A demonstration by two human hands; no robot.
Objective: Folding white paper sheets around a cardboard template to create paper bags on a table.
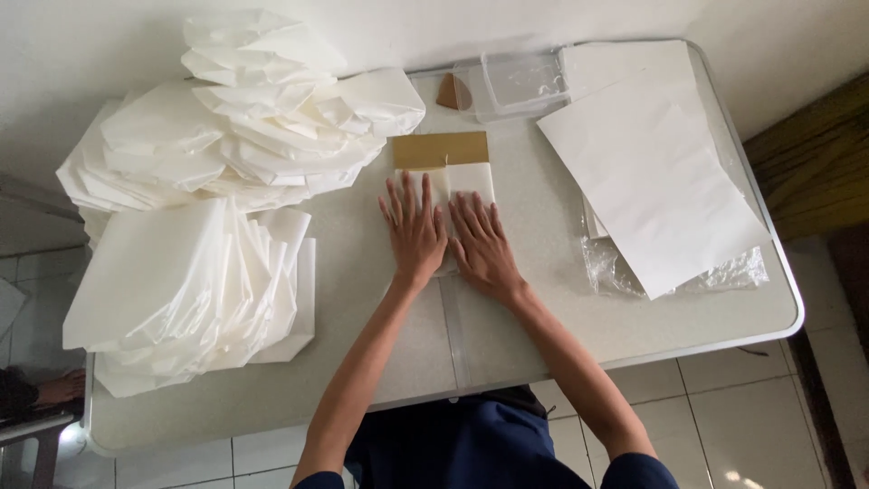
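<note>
Both of my hands lie flat, palms down, side by side on a folded white paper piece (pixel 471 181) at the middle of the table. My left hand (pixel 414 233) presses its left half, fingers spread. My right hand (pixel 481 244) presses its right half. A gold-brown strip (pixel 440 149) shows along the far edge of the paper, just beyond my fingertips. Neither hand grips anything.
Two large heaps of folded white paper bags (pixel 226 136) (pixel 186 290) fill the table's left side. Flat white sheets (pixel 647 158) over clear plastic wrap (pixel 733 272) lie at the right. A clear plastic box (pixel 523 81) and a small brown piece (pixel 450 92) sit at the back. The table (pixel 706 317) stands on a tiled floor.
</note>
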